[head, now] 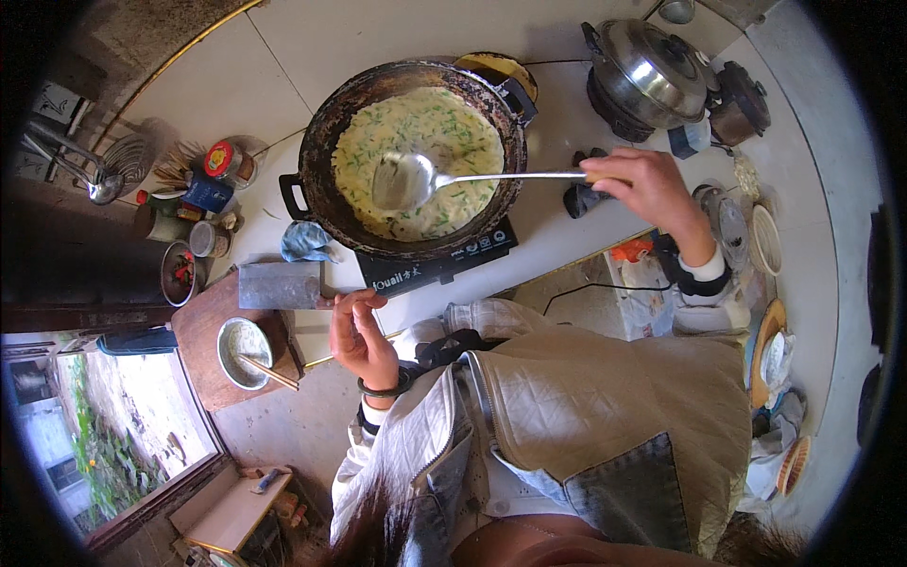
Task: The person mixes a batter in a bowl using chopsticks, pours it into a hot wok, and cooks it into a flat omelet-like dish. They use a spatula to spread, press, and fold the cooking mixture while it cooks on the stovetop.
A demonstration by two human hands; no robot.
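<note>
My right hand (pixel 641 186) grips the handle of a metal spatula (pixel 405 182), whose blade is over a pale pancake with chopped green bits (pixel 425 120). The pancake lies in a large dark wok (pixel 322 152) with two black handles, on a black induction cooker (pixel 439 268). My left hand (pixel 363 333) is raised in front of the counter, fingers loosely bent, and appears to hold nothing. Just beyond its fingertips is the handle of a cleaver (pixel 280 285), which lies partly over a wooden board.
On the wooden board (pixel 205 326) stands a metal bowl (pixel 244 353) with batter remains and chopsticks. A blue cloth (pixel 306 241), jars (pixel 209 239) and a bowl of red peppers (pixel 182 273) are at left. A lidded steel pot (pixel 648 71) and dark cloth (pixel 584 198) are at right.
</note>
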